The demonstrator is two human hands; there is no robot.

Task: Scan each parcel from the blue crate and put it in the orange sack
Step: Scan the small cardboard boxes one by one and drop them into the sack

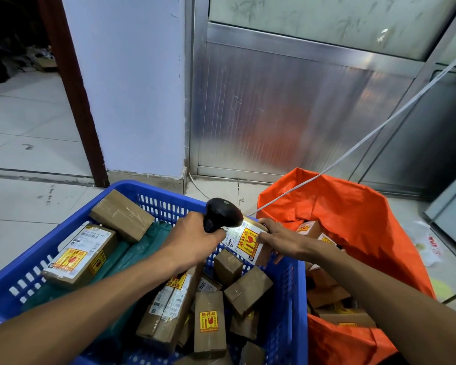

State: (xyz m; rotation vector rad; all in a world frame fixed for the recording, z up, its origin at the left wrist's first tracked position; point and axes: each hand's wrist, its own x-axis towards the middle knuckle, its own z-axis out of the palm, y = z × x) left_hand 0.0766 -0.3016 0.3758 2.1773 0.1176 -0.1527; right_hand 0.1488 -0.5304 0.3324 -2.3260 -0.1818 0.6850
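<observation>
Step in hand: scanning. The left hand (192, 237) grips the handle of a black barcode scanner (223, 213), its head turned toward the parcel on its right. The right hand (277, 239) holds that parcel (244, 242), a brown carton, with fingers curled over its far edge and thumb on the label. The scanner's light falls bright across the white shipping label, beside a yellow-and-red fragile sticker. Scanner head and label are very close; whether they touch cannot be told.

The parcel is held in the air over the right far corner of the blue crate (166, 200), just beside the orange sack (350, 214).

The crate stands on the tiled floor and holds many more brown cartons, several with fragile stickers, and a green soft package (132, 248) at left. The sack, right of the crate, stands open with several cartons inside. A white cable (353, 151) runs from the scanner up toward the far right.

Judgement: the task is under way and far from finished, given the crate's load. Once the scan registers, the next move calls for the right hand to carry the parcel a short way right, clear of the crate rim and cable, and let it go into the sack's mouth, gently if the fragile marking is to be heeded.
</observation>
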